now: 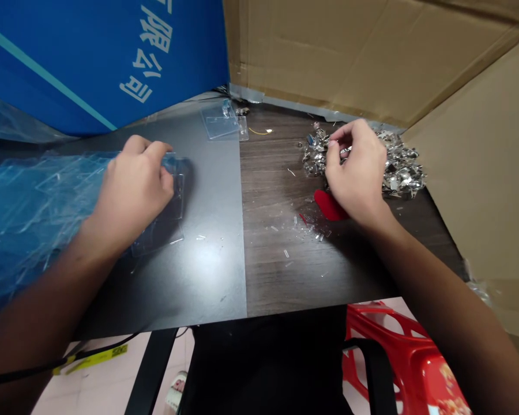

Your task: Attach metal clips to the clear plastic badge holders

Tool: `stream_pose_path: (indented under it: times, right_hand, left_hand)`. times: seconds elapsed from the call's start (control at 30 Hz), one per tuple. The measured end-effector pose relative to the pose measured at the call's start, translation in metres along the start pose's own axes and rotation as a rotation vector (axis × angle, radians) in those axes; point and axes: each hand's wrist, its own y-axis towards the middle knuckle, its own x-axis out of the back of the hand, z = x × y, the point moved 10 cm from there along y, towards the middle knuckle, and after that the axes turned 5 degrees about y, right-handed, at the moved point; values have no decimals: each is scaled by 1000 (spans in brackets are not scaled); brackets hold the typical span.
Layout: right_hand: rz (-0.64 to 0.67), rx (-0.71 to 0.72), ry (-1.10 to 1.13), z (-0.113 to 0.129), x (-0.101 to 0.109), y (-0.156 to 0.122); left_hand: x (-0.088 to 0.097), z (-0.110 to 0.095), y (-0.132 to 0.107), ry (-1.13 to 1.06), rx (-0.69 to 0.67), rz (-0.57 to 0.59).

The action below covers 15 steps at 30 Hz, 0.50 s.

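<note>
My left hand (pixel 132 187) is curled over the stack of clear plastic pieces (pixel 47 190) on the left, its fingertips closed at the edge of one clear flat piece (pixel 177 199). Part of that piece lies beneath the hand, and the grip is partly hidden. On the right, my right hand (pixel 358 173) is over a heap of small shiny metal parts (pixel 404 167). Its thumb and index finger come together in a pinch; whatever sits between them is too small to make out. A red flat object (pixel 328 206) shows under the right wrist.
Clear flat cases (pixel 222 128) and a yellow wire (pixel 258 132) lie at the back. Transparent scraps (pixel 313 230) are scattered mid-table. A blue panel (pixel 90 57) and cardboard (pixel 328 57) wall in the back. A red stool (pixel 409 351) stands below the front edge.
</note>
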Motion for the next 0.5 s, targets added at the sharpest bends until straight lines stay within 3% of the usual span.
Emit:
stream_pose_path:
  times: [0.2,0.37,0.5]
  right_hand:
    - [-86,1,82,-1,7,-2]
    - [-235,82,219,-6,13,-3]
    - [-271,123,321,-2,17,-5]
  left_hand:
    - [5,-4,1,-117,-86,-109]
    - [18,-5,0,-193,-231,-390]
    - [33,-17,-13,-279,-378,-575]
